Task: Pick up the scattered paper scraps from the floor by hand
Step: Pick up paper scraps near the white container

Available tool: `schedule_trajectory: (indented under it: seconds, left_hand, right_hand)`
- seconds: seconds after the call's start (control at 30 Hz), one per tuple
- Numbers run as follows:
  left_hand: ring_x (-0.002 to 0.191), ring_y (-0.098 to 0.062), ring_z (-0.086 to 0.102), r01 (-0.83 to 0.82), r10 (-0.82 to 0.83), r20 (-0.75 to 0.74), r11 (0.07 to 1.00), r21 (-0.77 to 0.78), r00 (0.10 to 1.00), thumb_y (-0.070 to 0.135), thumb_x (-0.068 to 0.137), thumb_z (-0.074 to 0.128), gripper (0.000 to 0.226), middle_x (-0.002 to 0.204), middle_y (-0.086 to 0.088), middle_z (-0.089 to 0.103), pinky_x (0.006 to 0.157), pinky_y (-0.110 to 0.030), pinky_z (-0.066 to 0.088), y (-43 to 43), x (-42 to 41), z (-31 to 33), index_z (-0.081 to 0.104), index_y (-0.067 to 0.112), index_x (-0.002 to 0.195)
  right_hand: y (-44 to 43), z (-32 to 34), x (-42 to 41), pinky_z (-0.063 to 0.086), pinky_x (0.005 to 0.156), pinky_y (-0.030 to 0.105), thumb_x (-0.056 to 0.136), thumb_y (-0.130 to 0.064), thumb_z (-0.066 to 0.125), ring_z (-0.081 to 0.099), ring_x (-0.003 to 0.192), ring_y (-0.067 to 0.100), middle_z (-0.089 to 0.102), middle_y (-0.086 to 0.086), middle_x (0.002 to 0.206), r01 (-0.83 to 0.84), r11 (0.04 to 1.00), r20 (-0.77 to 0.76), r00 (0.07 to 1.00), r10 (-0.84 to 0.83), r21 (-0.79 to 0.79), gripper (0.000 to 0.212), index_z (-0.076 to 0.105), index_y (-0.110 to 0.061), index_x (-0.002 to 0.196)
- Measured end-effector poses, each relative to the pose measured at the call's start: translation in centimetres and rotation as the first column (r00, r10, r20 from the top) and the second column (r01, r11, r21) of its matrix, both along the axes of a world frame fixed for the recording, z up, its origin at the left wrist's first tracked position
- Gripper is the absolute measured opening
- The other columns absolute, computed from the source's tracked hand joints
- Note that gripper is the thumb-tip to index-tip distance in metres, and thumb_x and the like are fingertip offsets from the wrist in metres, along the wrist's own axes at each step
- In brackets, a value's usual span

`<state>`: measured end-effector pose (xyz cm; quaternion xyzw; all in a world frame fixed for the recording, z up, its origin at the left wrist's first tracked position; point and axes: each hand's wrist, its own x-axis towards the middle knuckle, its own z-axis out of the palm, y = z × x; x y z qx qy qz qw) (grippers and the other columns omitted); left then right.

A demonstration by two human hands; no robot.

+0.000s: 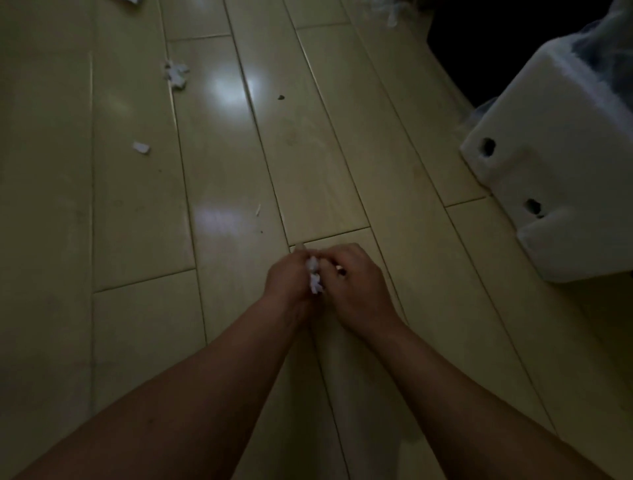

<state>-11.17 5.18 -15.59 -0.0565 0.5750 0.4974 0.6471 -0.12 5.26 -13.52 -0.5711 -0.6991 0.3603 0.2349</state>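
Note:
My left hand (289, 277) and my right hand (354, 277) meet low over the pale wooden floor (308, 154). Between them shows a bunch of white paper scraps (313, 274). The left hand's curled fingers hold the bunch, and the right hand's fingers curl in against it from the right. Loose on the floor lie a cluster of white scraps (175, 73) at the upper left, one small scrap (141, 147) below it, and a thin sliver (258, 209) ahead of my hands. Another white piece (132, 1) is cut off by the top edge.
A white bin (555, 144) lined with a clear plastic bag stands at the right. A small dark speck (281, 97) lies on the boards. Crumpled clear plastic (390, 13) sits at the top, next to a dark area at the upper right.

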Motion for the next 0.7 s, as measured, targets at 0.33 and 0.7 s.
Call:
schedule_trajectory:
  seconds: [0.33,0.7]
  left_hand:
    - [0.053,-0.013,0.038,0.381,-0.415,-0.221,0.907,-0.18,0.883,0.047,0.106,0.051,0.039,0.067,0.0,0.044,0.051,-0.026,0.028,2.0,-10.9,3.2,0.061,0.012,0.094]
    - [0.065,-0.017,0.056,0.508,-0.479,-0.242,0.858,0.071,0.844,0.062,0.1,0.052,0.055,0.085,-0.008,0.061,0.054,-0.024,0.044,12.3,-20.6,18.3,0.065,0.009,0.099]
  right_hand:
    - [5.7,-2.3,-2.6,0.043,0.071,0.033,0.1,-0.034,0.062,0.064,0.092,0.029,0.067,0.008,0.099,-0.049,0.981,0.419,0.899,0.125,-0.188,0.019,0.063,-0.017,0.092]
    - [13.9,20.1,-17.0,0.058,0.075,0.041,0.094,-0.025,0.072,0.071,0.081,0.02,0.074,0.001,0.084,0.001,0.983,0.074,0.997,0.013,-0.183,0.009,0.071,-0.018,0.087]
